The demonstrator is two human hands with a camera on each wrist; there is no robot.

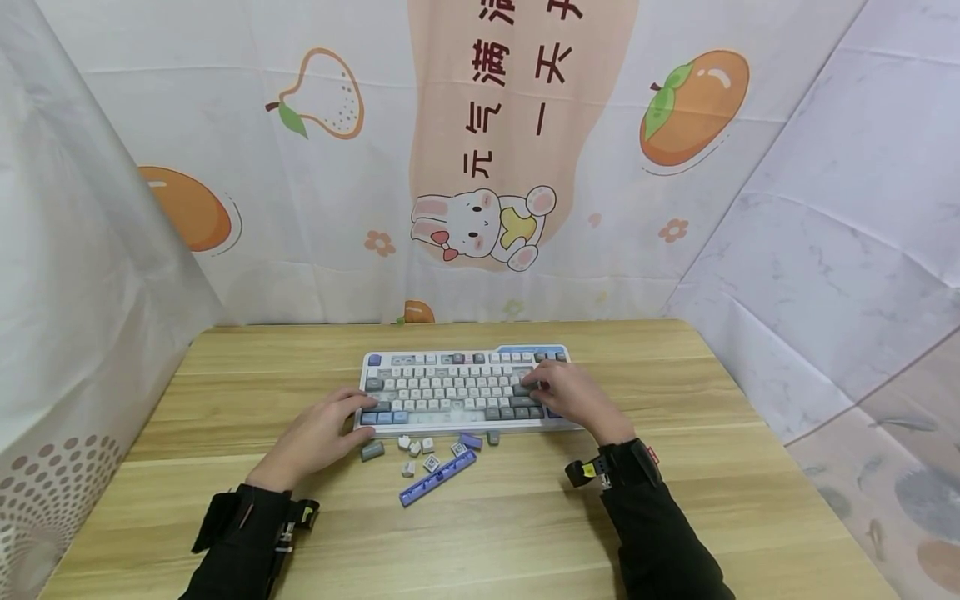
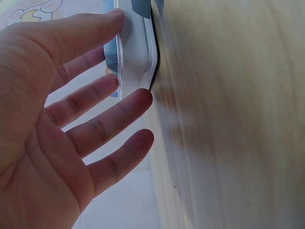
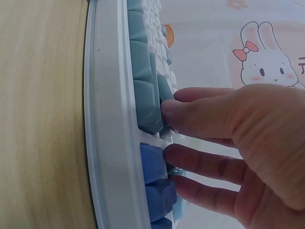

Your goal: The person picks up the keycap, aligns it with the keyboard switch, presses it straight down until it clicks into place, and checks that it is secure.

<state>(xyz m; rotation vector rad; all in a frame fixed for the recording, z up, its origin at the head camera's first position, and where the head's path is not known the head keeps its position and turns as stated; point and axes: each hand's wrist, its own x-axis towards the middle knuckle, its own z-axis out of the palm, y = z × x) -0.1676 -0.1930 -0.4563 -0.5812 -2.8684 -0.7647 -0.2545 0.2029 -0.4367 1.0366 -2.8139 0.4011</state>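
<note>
A white keyboard (image 1: 442, 430) with white, grey and blue keycaps lies on the wooden table. My left hand (image 1: 324, 427) is at its left end, thumb by the front corner and fingers extended; in the left wrist view the thumb (image 2: 112, 21) rests against the white case (image 2: 136, 52). My right hand (image 1: 576, 397) is over the right end. There its thumb and index finger pinch a grey keycap (image 3: 164, 88), while two other fingertips touch down near the blue keys (image 3: 152, 164). Some spots on the keyboard show bare base without caps.
In front of the keyboard lie a long purple spacebar keycap (image 1: 438, 479), a shorter purple keycap (image 1: 471, 441), grey keycaps (image 1: 372, 451) and several small white keycaps (image 1: 431, 463). A printed curtain (image 1: 315, 208) hangs behind the table (image 1: 525, 517).
</note>
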